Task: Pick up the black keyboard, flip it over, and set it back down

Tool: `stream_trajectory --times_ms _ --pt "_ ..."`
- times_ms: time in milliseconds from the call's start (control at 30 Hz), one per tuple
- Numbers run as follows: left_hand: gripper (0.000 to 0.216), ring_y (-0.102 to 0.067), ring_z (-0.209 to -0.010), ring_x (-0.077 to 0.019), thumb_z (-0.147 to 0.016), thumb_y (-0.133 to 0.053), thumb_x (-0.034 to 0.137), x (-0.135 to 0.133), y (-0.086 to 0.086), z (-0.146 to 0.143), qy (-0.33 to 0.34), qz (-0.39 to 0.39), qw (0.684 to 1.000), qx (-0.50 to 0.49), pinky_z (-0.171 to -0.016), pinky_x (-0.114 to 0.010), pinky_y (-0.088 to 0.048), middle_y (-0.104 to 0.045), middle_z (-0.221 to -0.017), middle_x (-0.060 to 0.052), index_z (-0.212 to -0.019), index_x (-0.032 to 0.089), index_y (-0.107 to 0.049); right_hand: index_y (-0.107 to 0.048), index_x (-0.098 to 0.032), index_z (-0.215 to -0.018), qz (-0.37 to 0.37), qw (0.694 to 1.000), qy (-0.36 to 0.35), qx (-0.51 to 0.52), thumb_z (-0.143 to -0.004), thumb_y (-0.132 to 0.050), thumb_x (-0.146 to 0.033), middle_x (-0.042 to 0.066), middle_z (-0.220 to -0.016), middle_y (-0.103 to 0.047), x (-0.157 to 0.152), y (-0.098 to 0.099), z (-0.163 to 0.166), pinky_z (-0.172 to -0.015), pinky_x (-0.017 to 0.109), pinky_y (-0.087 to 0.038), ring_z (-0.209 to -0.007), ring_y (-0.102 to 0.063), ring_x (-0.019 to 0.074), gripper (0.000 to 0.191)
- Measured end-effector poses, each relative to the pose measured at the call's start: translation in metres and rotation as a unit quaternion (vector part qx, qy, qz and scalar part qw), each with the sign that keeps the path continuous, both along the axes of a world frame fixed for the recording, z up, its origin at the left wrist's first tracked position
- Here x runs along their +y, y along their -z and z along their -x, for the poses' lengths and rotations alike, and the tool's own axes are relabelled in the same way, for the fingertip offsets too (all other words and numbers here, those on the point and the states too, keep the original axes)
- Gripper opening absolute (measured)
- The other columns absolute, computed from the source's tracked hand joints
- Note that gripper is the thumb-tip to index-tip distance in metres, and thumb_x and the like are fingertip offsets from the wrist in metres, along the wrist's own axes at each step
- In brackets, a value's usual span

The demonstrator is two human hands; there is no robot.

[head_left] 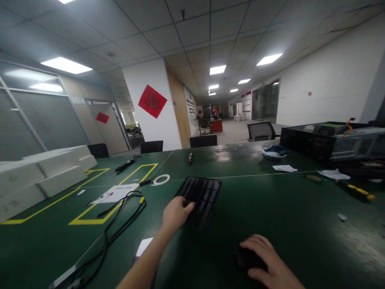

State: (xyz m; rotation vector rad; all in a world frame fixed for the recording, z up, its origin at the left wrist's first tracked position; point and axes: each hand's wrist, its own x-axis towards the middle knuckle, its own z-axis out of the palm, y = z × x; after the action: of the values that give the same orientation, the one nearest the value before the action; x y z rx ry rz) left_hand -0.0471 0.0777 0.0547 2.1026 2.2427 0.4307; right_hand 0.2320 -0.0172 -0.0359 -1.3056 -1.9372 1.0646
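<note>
My left hand point(176, 212) grips the near left corner of a black slotted grille panel point(202, 194) that lies flat on the green table point(285, 208). My right hand point(266, 259) rests over a small dark object point(244, 257) near the table's front edge; most of that object is hidden under the palm, so I cannot tell what it is.
Black cables point(120, 220) trail at the left over yellow floor-tape markings, with a paper sheet point(116, 193) and a white tape ring point(161, 179). White boxes point(39, 176) are stacked far left. An open computer chassis point(333, 140) and a yellow-handled tool point(357, 190) sit at the right.
</note>
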Motion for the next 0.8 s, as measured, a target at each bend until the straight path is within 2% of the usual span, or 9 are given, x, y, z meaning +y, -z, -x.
stream_trajectory --times_ms 133,233,333,433,500,567,633,700,800 --pt "0.044 -0.062 -0.087 -0.0303 -0.075 -0.043 0.049 0.037 -0.001 0.052 -0.114 0.03 0.993 0.034 -0.065 -0.033 -0.044 -0.067 -0.09 -0.018 -0.078 0.012 -0.067 -0.051 -0.028 -0.117 0.038 0.999 -0.009 -0.006 -0.071 -0.058 -0.026 0.005 -0.131 -0.042 0.001 0.001 0.0 -0.107 0.043 -0.019 -0.13 -0.022 0.0257 0.047" --pt "0.042 -0.062 -0.09 -0.0334 -0.073 -0.047 0.046 0.047 0.009 0.069 -0.15 0.043 0.987 0.043 -0.069 -0.037 -0.046 -0.067 -0.093 -0.021 -0.08 0.01 -0.068 -0.05 -0.026 -0.119 0.037 0.998 -0.038 -0.02 -0.071 -0.058 -0.028 0.006 -0.131 -0.044 0.002 -0.002 0.0 -0.107 0.045 -0.019 -0.131 -0.019 0.0279 0.049" --pt "0.041 -0.062 -0.092 -0.0346 -0.072 -0.049 0.045 0.05 0.016 0.072 -0.144 0.039 0.988 0.041 -0.072 -0.039 -0.046 -0.067 -0.095 -0.022 -0.081 0.009 -0.067 -0.051 -0.023 -0.119 0.034 0.998 -0.041 -0.027 -0.071 -0.059 -0.032 0.008 -0.13 -0.046 0.003 -0.005 0.001 -0.107 0.047 -0.019 -0.131 -0.019 0.0304 0.049" --pt "0.044 -0.061 -0.093 -0.0352 -0.077 -0.044 0.045 0.05 0.016 0.075 -0.126 0.021 0.991 0.038 -0.075 -0.041 -0.046 -0.066 -0.096 -0.023 -0.085 0.008 -0.066 -0.053 -0.025 -0.118 0.036 0.999 -0.021 -0.017 -0.071 -0.059 -0.031 0.007 -0.131 -0.045 0.002 -0.003 0.001 -0.107 0.047 -0.02 -0.131 -0.02 0.0295 0.047" --pt "0.039 -0.06 -0.098 -0.0319 -0.082 -0.038 0.035 0.045 0.013 0.083 -0.109 0.001 0.993 0.034 -0.081 -0.039 -0.044 -0.064 -0.1 -0.022 -0.089 0.008 -0.064 -0.052 -0.026 -0.118 0.033 0.999 -0.017 0.002 -0.072 -0.058 -0.029 0.007 -0.13 -0.044 0.0 -0.002 -0.001 -0.107 0.044 -0.021 -0.13 -0.023 0.0273 0.046" --pt "0.032 -0.058 -0.102 -0.0256 -0.08 -0.035 0.017 0.035 0.01 0.097 -0.091 -0.015 0.995 0.024 -0.086 -0.033 -0.042 -0.064 -0.103 -0.018 -0.095 0.009 -0.062 -0.052 -0.028 -0.118 0.032 0.999 -0.007 0.011 -0.073 -0.057 -0.03 0.006 -0.13 -0.043 -0.002 -0.006 -0.005 -0.107 0.042 -0.023 -0.127 -0.029 0.025 0.045" --pt "0.038 -0.058 -0.101 -0.0205 -0.073 -0.034 0.004 0.02 0.009 0.116 -0.078 -0.022 0.997 0.011 -0.087 -0.028 -0.042 -0.064 -0.103 -0.014 -0.101 0.01 -0.059 -0.052 -0.029 -0.117 0.013 0.999 0.025 -0.017 -0.075 -0.055 -0.034 0.005 -0.129 -0.044 -0.002 -0.017 -0.016 -0.107 0.043 -0.023 -0.125 -0.031 0.0244 0.042" --pt "0.046 -0.06 -0.097 -0.0179 -0.067 -0.033 0.001 0.002 0.014 0.137 -0.068 -0.023 0.997 -0.002 -0.085 -0.026 -0.044 -0.064 -0.101 -0.012 -0.105 0.01 -0.056 -0.055 -0.029 -0.114 -0.025 0.994 0.093 -0.059 -0.073 -0.055 -0.039 0.006 -0.125 -0.048 0.0 -0.033 -0.035 -0.106 0.046 -0.023 -0.123 -0.034 0.0264 0.042" --pt "0.055 -0.061 -0.097 -0.0176 -0.058 -0.034 0.002 -0.022 0.031 0.17 -0.026 -0.039 0.998 -0.051 -0.089 -0.027 -0.045 -0.063 -0.105 -0.011 -0.109 0.01 -0.054 -0.061 -0.023 -0.106 -0.114 0.965 0.223 -0.072 -0.063 -0.06 -0.046 0.01 -0.114 -0.057 0.008 -0.049 -0.089 -0.1 0.051 -0.029 -0.111 -0.044 0.0311 0.049"
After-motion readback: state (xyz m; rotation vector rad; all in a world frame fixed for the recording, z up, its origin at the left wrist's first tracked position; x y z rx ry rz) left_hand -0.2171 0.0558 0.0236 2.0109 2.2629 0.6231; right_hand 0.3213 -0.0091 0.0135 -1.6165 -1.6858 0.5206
